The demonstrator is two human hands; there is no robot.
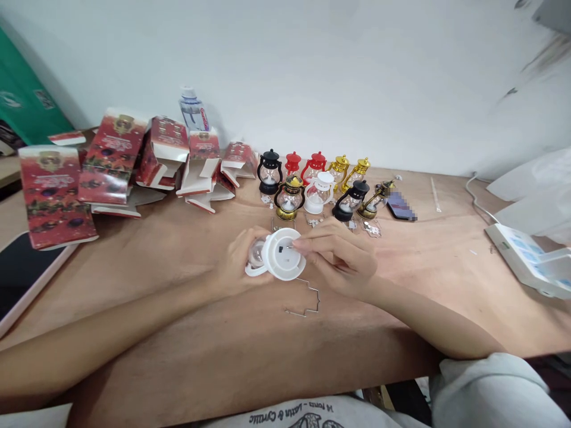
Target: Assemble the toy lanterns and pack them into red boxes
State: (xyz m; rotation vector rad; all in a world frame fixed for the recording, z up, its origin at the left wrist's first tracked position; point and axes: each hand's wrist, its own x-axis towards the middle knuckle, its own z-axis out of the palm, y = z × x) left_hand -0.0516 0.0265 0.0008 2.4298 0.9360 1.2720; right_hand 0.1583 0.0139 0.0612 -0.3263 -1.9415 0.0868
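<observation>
Pale wall [312,71] behind, wooden table [200,356] below. Over its middle, the left hand [243,261] grasps a white lantern [285,255] on its side, base turned to view. The right hand's [343,255] thumb and fingertips pinch a metal bit [289,246] at that base — too small to make out. Bent wire [317,300] lies just below the lantern. Beyond stand other lanterns [320,193] — black, red, gold, white — with the phone [401,206] to their right; red boxes [109,157] and a bottle [194,113] are at left.
</observation>
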